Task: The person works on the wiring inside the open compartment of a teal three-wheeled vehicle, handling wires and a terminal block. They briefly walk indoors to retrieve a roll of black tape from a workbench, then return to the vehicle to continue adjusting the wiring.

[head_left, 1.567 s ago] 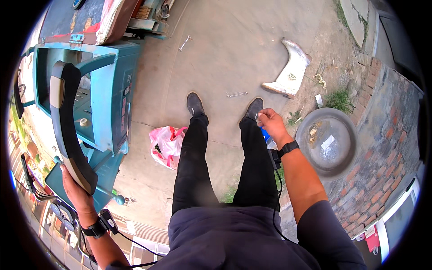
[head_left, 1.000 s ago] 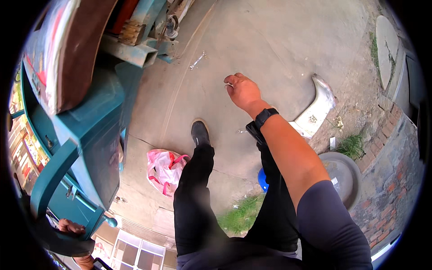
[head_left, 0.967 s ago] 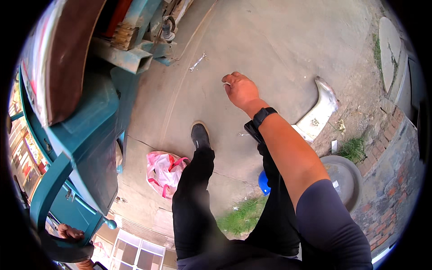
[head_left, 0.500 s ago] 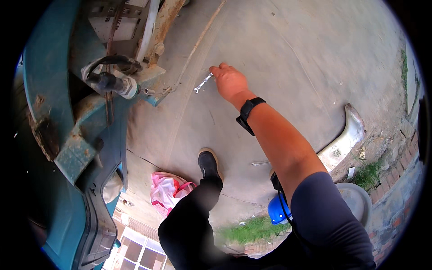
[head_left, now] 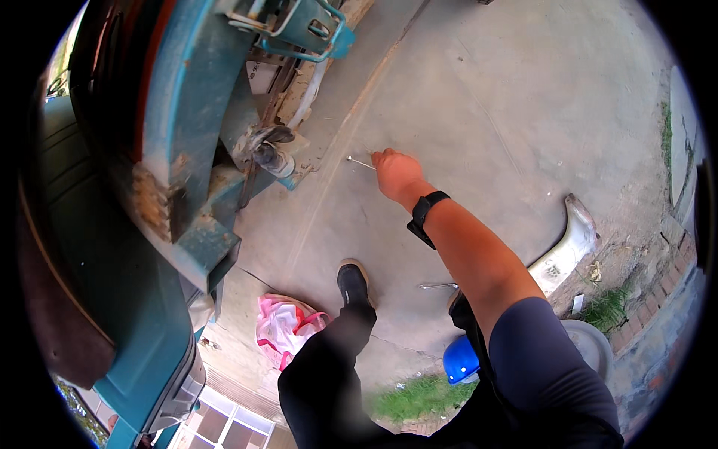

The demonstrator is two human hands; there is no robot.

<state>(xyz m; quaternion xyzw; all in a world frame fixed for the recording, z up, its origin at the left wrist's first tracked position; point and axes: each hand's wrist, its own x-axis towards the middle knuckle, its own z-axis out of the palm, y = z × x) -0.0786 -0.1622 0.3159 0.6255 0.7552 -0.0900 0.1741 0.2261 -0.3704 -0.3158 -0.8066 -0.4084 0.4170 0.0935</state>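
My right hand (head_left: pixel 399 176) is closed around a small silver wrench (head_left: pixel 361 162), held out over the concrete floor. One end of the wrench sticks out to the left of my fingers, and the rest is hidden in the hand. A black watch (head_left: pixel 426 217) is on that wrist. To the left of the hand, a hose fitting (head_left: pixel 274 159) sits at the edge of a teal machine frame (head_left: pixel 191 97), apart from the wrench. My left hand is out of view.
Another metal wrench (head_left: pixel 437 286) lies near my feet. A pink and white bag (head_left: pixel 280 329) sits by my left shoe (head_left: pixel 352 283). A blue helmet (head_left: pixel 461 360), a grey round basin (head_left: pixel 594 346) and a curved white panel (head_left: pixel 559 258) are on the right. An open-ended teal beam (head_left: pixel 209 251) juts out at left.
My view has shifted, with more of the teal machine showing. My right hand appears lower and slightly farther right, still holding the wrench, which now looks thinner, seen more edge-on.
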